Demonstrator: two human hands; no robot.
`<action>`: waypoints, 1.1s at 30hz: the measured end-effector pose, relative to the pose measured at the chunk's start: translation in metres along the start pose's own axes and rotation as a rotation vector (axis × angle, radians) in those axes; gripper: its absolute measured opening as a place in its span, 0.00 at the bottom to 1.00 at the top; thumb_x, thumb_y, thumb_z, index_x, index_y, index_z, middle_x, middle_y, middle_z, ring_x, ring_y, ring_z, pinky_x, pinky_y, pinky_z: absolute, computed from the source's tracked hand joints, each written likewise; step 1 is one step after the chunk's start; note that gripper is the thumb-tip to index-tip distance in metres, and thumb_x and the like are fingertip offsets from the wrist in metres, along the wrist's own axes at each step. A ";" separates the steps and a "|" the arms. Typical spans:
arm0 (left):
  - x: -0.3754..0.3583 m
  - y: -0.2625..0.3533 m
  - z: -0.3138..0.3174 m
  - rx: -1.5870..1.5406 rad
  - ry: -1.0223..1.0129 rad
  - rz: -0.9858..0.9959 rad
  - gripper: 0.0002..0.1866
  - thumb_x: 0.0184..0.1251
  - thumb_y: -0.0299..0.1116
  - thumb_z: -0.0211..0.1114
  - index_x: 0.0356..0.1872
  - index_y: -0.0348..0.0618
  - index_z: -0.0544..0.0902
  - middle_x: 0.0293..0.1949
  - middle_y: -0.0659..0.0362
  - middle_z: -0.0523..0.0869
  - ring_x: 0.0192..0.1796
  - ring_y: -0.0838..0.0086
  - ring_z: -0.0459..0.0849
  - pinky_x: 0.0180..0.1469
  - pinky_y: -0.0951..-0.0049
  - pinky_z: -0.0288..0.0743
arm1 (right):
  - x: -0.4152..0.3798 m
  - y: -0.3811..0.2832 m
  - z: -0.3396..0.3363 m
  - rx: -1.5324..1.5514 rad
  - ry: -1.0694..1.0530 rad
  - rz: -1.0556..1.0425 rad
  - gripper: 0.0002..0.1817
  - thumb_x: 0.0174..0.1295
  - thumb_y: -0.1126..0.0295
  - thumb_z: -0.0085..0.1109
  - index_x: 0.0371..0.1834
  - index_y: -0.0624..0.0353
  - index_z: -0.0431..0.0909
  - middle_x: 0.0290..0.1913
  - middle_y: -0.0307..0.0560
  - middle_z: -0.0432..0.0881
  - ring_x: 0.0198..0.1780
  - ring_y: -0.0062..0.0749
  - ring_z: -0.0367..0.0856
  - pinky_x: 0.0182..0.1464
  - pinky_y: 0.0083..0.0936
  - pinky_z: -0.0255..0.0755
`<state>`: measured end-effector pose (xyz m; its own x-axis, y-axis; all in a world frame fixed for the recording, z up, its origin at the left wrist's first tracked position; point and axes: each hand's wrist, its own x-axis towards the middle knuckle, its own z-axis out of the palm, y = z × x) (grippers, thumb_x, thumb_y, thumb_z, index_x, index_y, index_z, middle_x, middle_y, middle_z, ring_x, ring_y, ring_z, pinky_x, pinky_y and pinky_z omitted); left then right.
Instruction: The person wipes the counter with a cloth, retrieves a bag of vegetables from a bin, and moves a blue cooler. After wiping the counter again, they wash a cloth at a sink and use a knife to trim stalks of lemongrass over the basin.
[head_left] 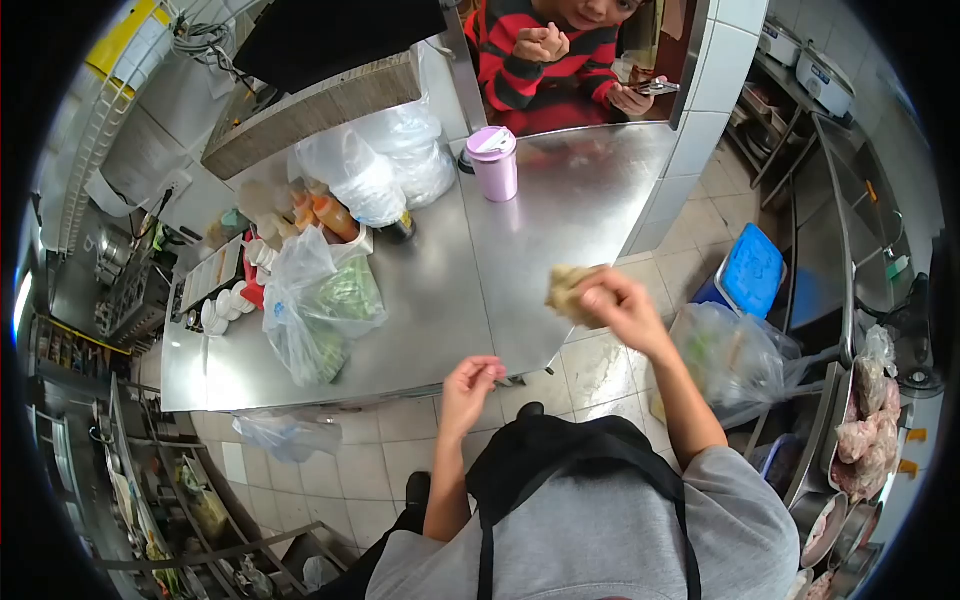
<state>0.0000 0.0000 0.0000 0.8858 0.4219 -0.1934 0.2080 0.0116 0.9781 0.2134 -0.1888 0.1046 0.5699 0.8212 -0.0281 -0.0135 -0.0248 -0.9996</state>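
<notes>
My right hand (622,312) is closed around a crumpled tan cloth (570,290), held over the right edge of the steel counter (425,305). Motion blurs the cloth a little. Close to the counter's front edge, my left hand (470,392) has its fingers curled together, with nothing visible in them. A lilac lidded cup (495,170) stands upright at the back of the counter. Left of my hands lies a clear plastic bag (325,310) with green leaves inside.
Orange sauce bottles (332,215) and white plastic bags (375,175) crowd the counter's back left. Across the pass-through, a person in a striped sleeve (510,70) holds a phone (655,88). On the floor at right are a blue-lidded cooler (748,270) and a large plastic bag (730,350).
</notes>
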 end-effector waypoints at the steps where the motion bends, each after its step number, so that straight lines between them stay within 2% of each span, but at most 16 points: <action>1: -0.001 0.002 0.011 -0.051 -0.034 0.022 0.23 0.65 0.36 0.56 0.59 0.43 0.62 0.52 0.55 0.74 0.48 0.73 0.76 0.45 0.72 0.73 | 0.000 0.001 0.016 -0.103 -0.072 -0.144 0.12 0.61 0.71 0.52 0.46 0.59 0.76 0.52 0.52 0.74 0.53 0.41 0.73 0.54 0.35 0.68; 3: 0.000 0.010 0.027 -0.098 -0.071 0.049 0.20 0.65 0.34 0.56 0.56 0.42 0.65 0.49 0.57 0.77 0.45 0.75 0.78 0.43 0.77 0.72 | 0.002 0.000 0.040 -0.167 -0.141 -0.249 0.11 0.60 0.72 0.52 0.45 0.60 0.76 0.52 0.52 0.74 0.53 0.41 0.73 0.53 0.35 0.67; 5: -0.003 0.017 0.040 -0.523 0.056 0.129 0.19 0.65 0.33 0.56 0.54 0.41 0.66 0.47 0.57 0.76 0.46 0.76 0.77 0.43 0.77 0.72 | 0.000 0.009 0.054 -0.233 -0.208 -0.342 0.11 0.59 0.73 0.52 0.45 0.62 0.76 0.51 0.51 0.75 0.52 0.41 0.74 0.53 0.34 0.67; 7: -0.002 0.014 0.039 -0.496 0.077 0.108 0.20 0.63 0.33 0.58 0.54 0.39 0.66 0.45 0.58 0.76 0.47 0.76 0.76 0.46 0.76 0.71 | 0.005 0.035 0.067 -0.345 -0.250 -0.353 0.12 0.60 0.73 0.51 0.46 0.62 0.75 0.51 0.50 0.75 0.53 0.42 0.73 0.53 0.34 0.67; 8: 0.000 0.015 0.040 -0.431 0.105 0.139 0.21 0.62 0.32 0.60 0.53 0.39 0.66 0.45 0.59 0.75 0.48 0.77 0.75 0.48 0.76 0.70 | 0.007 0.040 0.067 -0.322 -0.302 -0.287 0.15 0.60 0.70 0.52 0.50 0.59 0.73 0.54 0.49 0.73 0.56 0.38 0.70 0.56 0.32 0.66; 9: 0.003 0.017 0.040 -0.364 0.135 0.169 0.22 0.60 0.32 0.61 0.53 0.38 0.65 0.45 0.59 0.75 0.49 0.77 0.75 0.49 0.76 0.70 | 0.007 0.039 0.069 -0.324 -0.302 -0.296 0.15 0.60 0.70 0.52 0.50 0.59 0.73 0.54 0.49 0.73 0.56 0.38 0.70 0.56 0.32 0.66; 11: 0.000 0.021 0.036 -0.386 0.122 0.178 0.23 0.59 0.31 0.63 0.52 0.38 0.65 0.46 0.59 0.75 0.49 0.77 0.74 0.50 0.75 0.69 | 0.003 0.036 0.072 -0.282 -0.219 -0.144 0.19 0.60 0.68 0.54 0.54 0.58 0.69 0.54 0.49 0.73 0.56 0.38 0.71 0.55 0.33 0.67; 13: -0.002 0.024 0.034 -0.412 0.106 0.182 0.24 0.57 0.30 0.64 0.52 0.38 0.65 0.46 0.59 0.75 0.50 0.77 0.74 0.52 0.75 0.69 | 0.003 0.039 0.069 -0.300 -0.209 -0.181 0.23 0.58 0.65 0.56 0.56 0.59 0.67 0.53 0.51 0.73 0.55 0.37 0.72 0.55 0.33 0.67; 15: -0.004 0.027 0.033 -0.448 0.038 0.193 0.26 0.54 0.28 0.66 0.52 0.38 0.64 0.47 0.59 0.74 0.50 0.76 0.74 0.53 0.74 0.68 | 0.002 0.048 0.064 -0.285 -0.242 -0.110 0.22 0.55 0.62 0.59 0.50 0.62 0.71 0.46 0.52 0.76 0.45 0.36 0.74 0.47 0.30 0.69; 16: -0.004 0.031 0.033 -0.449 0.035 0.192 0.26 0.54 0.28 0.66 0.52 0.38 0.64 0.47 0.59 0.74 0.50 0.76 0.74 0.53 0.74 0.68 | 0.002 0.051 0.063 -0.285 -0.239 -0.109 0.22 0.55 0.62 0.59 0.50 0.62 0.71 0.46 0.52 0.76 0.45 0.36 0.74 0.47 0.30 0.69; 18: -0.004 0.040 0.034 -0.435 -0.017 0.232 0.28 0.52 0.27 0.67 0.53 0.39 0.63 0.46 0.58 0.74 0.50 0.75 0.74 0.53 0.73 0.68 | 0.003 0.055 0.060 -0.253 -0.316 -0.122 0.19 0.54 0.60 0.61 0.42 0.64 0.73 0.35 0.47 0.76 0.37 0.28 0.71 0.42 0.26 0.68; 19: -0.004 0.040 0.035 -0.435 -0.019 0.233 0.28 0.52 0.27 0.67 0.53 0.39 0.63 0.46 0.58 0.74 0.50 0.75 0.74 0.53 0.73 0.68 | 0.003 0.055 0.060 -0.254 -0.313 -0.123 0.19 0.54 0.60 0.61 0.42 0.64 0.73 0.35 0.47 0.76 0.37 0.28 0.71 0.42 0.26 0.68; 21: -0.002 0.040 0.036 -0.402 0.008 0.237 0.28 0.52 0.27 0.67 0.53 0.39 0.63 0.45 0.59 0.75 0.49 0.76 0.75 0.52 0.73 0.70 | 0.002 0.054 0.059 -0.224 -0.329 -0.092 0.16 0.55 0.61 0.61 0.33 0.64 0.71 0.27 0.40 0.73 0.32 0.22 0.67 0.37 0.24 0.67; 22: -0.001 0.039 0.035 -0.399 0.004 0.238 0.28 0.52 0.27 0.67 0.53 0.39 0.63 0.45 0.59 0.75 0.49 0.76 0.75 0.52 0.73 0.70 | 0.000 0.050 0.061 -0.223 -0.324 -0.094 0.16 0.55 0.61 0.61 0.33 0.64 0.71 0.27 0.40 0.73 0.32 0.22 0.67 0.37 0.24 0.67; 24: 0.000 0.037 0.033 -0.364 0.032 0.226 0.27 0.52 0.26 0.67 0.52 0.39 0.64 0.43 0.59 0.76 0.47 0.77 0.76 0.50 0.74 0.71 | -0.005 0.041 0.065 -0.136 -0.327 0.061 0.15 0.56 0.62 0.60 0.30 0.64 0.71 0.24 0.38 0.72 0.29 0.20 0.66 0.34 0.21 0.65; 33: -0.001 0.037 0.029 -0.331 0.049 0.219 0.25 0.53 0.27 0.66 0.51 0.37 0.66 0.43 0.59 0.77 0.46 0.77 0.76 0.49 0.75 0.71 | -0.008 0.048 0.070 -0.122 -0.314 -0.002 0.14 0.59 0.61 0.56 0.28 0.62 0.69 0.21 0.36 0.68 0.25 0.18 0.62 0.26 0.21 0.59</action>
<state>0.0187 -0.0268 0.0346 0.8721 0.4890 0.0186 -0.1356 0.2049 0.9693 0.1505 -0.1565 0.0562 0.2889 0.9563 -0.0444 0.0971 -0.0754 -0.9924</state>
